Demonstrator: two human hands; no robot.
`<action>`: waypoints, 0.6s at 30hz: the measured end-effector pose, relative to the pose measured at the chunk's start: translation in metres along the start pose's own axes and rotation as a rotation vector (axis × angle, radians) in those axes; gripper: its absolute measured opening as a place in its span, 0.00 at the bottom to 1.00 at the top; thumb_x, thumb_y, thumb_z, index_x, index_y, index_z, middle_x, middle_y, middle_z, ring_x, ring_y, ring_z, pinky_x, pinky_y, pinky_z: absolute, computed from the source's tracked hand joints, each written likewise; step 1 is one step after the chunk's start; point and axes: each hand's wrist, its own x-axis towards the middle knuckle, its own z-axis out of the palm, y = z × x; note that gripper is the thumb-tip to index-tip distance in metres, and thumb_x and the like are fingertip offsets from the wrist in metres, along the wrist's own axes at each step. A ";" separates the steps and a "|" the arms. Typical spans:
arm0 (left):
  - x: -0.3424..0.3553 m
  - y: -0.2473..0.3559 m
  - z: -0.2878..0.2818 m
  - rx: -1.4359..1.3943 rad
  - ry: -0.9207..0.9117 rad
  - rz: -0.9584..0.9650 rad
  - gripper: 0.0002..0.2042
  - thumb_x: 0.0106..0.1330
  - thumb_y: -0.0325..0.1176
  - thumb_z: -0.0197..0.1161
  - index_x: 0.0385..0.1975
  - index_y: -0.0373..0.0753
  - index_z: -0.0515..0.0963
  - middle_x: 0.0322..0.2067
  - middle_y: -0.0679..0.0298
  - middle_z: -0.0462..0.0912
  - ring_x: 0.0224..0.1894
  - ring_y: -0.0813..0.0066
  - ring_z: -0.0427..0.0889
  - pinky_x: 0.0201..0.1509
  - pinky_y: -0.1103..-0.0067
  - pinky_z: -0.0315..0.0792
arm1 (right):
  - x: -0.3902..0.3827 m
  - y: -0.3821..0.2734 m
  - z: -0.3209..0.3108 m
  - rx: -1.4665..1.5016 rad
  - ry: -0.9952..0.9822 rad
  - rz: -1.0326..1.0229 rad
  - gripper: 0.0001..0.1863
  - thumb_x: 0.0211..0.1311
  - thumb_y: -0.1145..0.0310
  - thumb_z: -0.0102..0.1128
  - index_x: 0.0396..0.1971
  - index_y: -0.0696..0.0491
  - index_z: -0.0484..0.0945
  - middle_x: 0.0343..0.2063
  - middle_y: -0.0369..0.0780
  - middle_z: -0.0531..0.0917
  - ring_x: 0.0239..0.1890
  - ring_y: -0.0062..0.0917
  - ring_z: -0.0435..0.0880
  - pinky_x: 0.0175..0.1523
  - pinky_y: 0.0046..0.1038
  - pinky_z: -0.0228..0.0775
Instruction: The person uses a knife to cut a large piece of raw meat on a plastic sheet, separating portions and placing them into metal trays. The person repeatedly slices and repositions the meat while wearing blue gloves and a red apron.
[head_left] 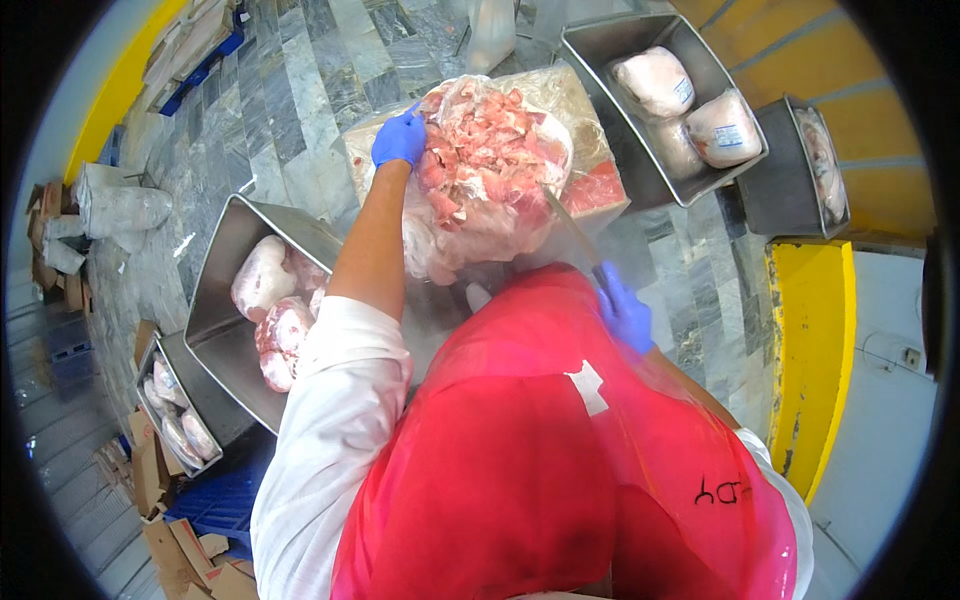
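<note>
A large lump of pink meat pieces (490, 140), partly wrapped in clear plastic film (440, 245), rests on top of a plastic-covered block (590, 130) in front of me. My left hand (400, 138), in a blue glove, is closed at the upper left edge of the lump, where it grips the film. On the right, my gloved right hand (627, 312) is wrapped round the handle of a knife (572, 222). The blade slants up and left, its tip at the lower right side of the meat. Whether the tip touches the meat I cannot tell.
Metal tubs with wrapped meat stand around: one at left (215, 330), a smaller one (200, 440) below it, one at upper right (625, 110) and another (775, 180) beyond. Cardboard pieces (180, 550) lie lower left. A yellow barrier (810, 360) stands at right.
</note>
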 end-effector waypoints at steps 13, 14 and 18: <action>-0.127 0.053 -0.006 -0.131 0.104 0.612 0.09 0.71 0.38 0.65 0.37 0.39 0.86 0.32 0.52 0.85 0.35 0.50 0.84 0.44 0.62 0.78 | -0.004 -0.004 0.045 0.280 -0.002 0.090 0.32 0.71 0.57 0.63 0.74 0.35 0.67 0.31 0.45 0.80 0.29 0.45 0.83 0.34 0.45 0.78; -0.141 0.062 0.002 -0.204 -0.015 0.572 0.09 0.70 0.38 0.66 0.37 0.39 0.86 0.32 0.53 0.85 0.36 0.50 0.84 0.43 0.63 0.78 | -0.002 -0.005 0.029 0.287 -0.044 0.105 0.32 0.71 0.57 0.63 0.73 0.34 0.68 0.30 0.45 0.79 0.29 0.45 0.83 0.35 0.45 0.78; -0.136 0.076 0.022 0.121 -0.050 0.693 0.09 0.69 0.38 0.67 0.38 0.39 0.85 0.32 0.50 0.84 0.37 0.51 0.85 0.43 0.63 0.78 | 0.015 -0.007 -0.048 0.356 -0.109 0.124 0.28 0.70 0.58 0.64 0.69 0.32 0.74 0.34 0.46 0.85 0.30 0.44 0.85 0.37 0.43 0.79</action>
